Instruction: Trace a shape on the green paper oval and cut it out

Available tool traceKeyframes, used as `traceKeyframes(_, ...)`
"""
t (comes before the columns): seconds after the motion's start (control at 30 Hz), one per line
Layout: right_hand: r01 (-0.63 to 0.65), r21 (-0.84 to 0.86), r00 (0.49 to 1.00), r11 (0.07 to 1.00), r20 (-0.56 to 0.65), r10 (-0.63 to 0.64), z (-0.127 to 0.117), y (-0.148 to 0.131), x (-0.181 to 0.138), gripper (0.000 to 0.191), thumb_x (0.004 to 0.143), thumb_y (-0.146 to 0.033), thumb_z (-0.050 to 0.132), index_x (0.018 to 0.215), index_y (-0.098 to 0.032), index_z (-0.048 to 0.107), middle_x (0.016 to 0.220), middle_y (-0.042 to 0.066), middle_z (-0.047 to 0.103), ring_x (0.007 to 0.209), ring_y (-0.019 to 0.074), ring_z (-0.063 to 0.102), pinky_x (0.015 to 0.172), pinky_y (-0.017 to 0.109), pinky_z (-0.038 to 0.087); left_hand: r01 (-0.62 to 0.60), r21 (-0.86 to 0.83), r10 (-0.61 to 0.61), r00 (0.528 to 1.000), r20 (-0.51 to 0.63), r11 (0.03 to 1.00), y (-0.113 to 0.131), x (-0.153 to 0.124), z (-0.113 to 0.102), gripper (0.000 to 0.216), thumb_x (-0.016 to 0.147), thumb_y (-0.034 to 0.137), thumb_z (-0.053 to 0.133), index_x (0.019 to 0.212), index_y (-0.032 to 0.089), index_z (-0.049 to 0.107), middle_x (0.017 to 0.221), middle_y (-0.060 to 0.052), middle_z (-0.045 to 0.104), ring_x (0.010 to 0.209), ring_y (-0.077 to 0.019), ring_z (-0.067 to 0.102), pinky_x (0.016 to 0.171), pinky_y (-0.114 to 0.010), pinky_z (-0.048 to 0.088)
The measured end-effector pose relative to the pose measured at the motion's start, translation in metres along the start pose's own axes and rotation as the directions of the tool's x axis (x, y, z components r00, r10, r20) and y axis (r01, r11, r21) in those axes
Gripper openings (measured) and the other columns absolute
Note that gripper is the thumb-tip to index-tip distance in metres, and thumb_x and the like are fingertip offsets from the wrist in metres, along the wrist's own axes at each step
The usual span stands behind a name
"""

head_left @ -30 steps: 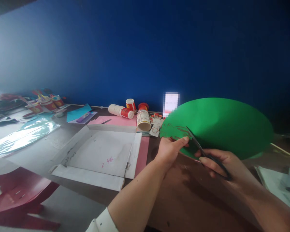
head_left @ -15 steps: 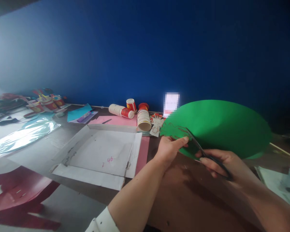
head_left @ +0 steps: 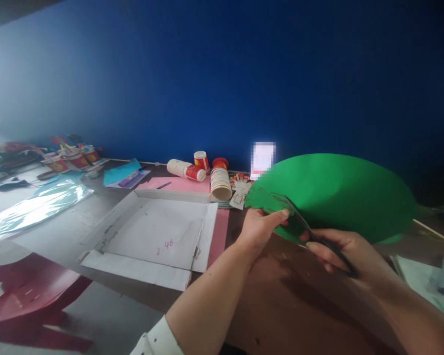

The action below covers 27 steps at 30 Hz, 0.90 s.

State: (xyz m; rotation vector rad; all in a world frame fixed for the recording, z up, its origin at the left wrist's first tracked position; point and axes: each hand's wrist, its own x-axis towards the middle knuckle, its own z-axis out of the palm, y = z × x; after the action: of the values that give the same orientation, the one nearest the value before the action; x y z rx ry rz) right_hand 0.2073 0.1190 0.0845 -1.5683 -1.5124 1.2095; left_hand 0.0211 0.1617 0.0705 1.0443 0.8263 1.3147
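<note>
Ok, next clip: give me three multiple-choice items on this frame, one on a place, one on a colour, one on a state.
1. Where does the flattened white box lie?
A. left of the left hand
B. behind the green paper
C. on the red chair

2. What colour is the paper being cut?
A. pink
B. green
C. white

3. How does the white bottle by the wall stand?
A. upright
B. upside down
C. on its side

Answers:
1 A: the box lies on the table, left of that hand.
2 B: the scissors in the right hand bite into the green sheet.
3 C: its red cap points sideways.
</note>
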Motion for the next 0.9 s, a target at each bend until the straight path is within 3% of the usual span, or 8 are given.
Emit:
traceKeyframes(0.27,-0.011,0.053,1.0,0.999,-0.01,0.012,0.0,-0.001,-0.001,0.047,0.058,-0.06,0.084,0.083,-0.021,0.077,0.055,-0.006,0.051,0.047,0.0077,0.043,0.043,0.021,0.037,-0.02,-0.029,0.02,1.0,0.009,0.999,-0.003,0.0,-0.001,0.032,0.068,0.044,0.081,0.062,0.016,0.066,0.065,-0.002,0.063,0.062,-0.0123,0.052,0.067,-0.028,0.042)
traceKeyframes(0.7,0.036,0.053,0.999,0.998,0.02,-0.037,0.006,0.009,0.002,0.056,0.067,-0.067,0.078,0.097,-0.02,0.077,0.057,-0.004,0.055,0.046,0.0099,0.05,0.044,0.023,0.041,0.027,0.015,-0.026,0.998,-0.054,1.0,-0.007,0.0,0.001,0.042,0.066,0.056,0.081,0.057,0.017,0.067,0.057,-0.002,0.058,0.059,-0.0133,0.051,0.062,-0.028,0.041)
traceKeyframes(0.9,0.074,0.015,0.997,0.997,0.001,-0.074,0.006,0.004,-0.001,0.049,0.07,-0.064,0.077,0.093,-0.021,0.076,0.055,-0.005,0.055,0.048,0.0111,0.051,0.046,0.024,0.041,0.031,-0.03,-0.032,0.998,-0.049,0.999,-0.008,-0.001,0.004,0.038,0.066,0.05,0.081,0.056,0.017,0.067,0.056,-0.001,0.059,0.057,-0.0121,0.05,0.061,-0.028,0.04)
